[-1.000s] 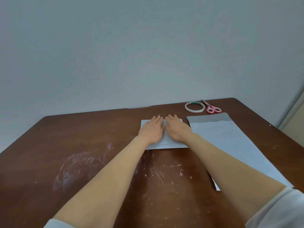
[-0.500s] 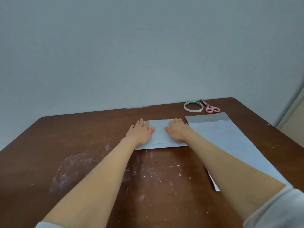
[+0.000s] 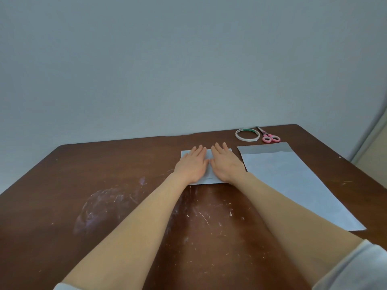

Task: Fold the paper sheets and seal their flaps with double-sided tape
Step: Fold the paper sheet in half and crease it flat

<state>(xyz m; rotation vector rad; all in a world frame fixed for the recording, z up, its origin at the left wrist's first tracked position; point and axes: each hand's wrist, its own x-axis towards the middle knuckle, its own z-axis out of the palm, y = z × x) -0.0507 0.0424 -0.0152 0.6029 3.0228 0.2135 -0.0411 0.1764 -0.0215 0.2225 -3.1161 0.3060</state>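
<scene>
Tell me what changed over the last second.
Both hands slid outward along the folded paper, then back. The left hand and right hand now press flat side by side at its middle, as a second ago. Nothing was gripped or released. The unfolded sheet, tape roll and scissors stayed put.

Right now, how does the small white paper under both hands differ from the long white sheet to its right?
The small white paper is short and compact; the long white paper sheet stretches farther toward the person. The left hand and right hand press flat on the small paper; the long sheet lies untouched. The long sheet has a grey band across its far end; the small paper shows none. Both lie flat on the brown table.
</scene>
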